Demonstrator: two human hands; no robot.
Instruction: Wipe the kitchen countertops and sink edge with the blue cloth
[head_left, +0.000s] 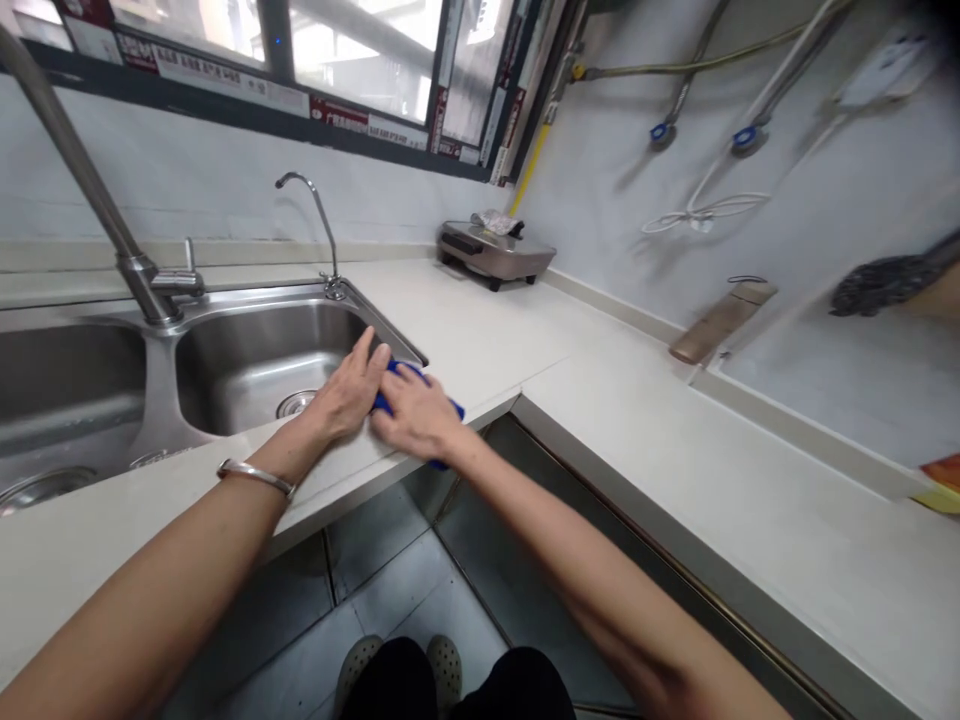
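A blue cloth (452,407) lies on the white countertop (480,340) by the right front corner of the steel sink (255,365). Both of my hands rest on it. My left hand (351,388), a silver bangle on its wrist, lies flat with fingers stretched toward the sink rim. My right hand (416,415) presses down on the cloth beside it, covering most of it, so only its edges show.
A tall faucet (97,200) and a thin curved tap (319,215) stand behind the double sink. A metal appliance (496,250) sits in the back corner. A wooden-looking bottle (720,320) lies by the right wall. Open cabinet space gapes below the counter edge.
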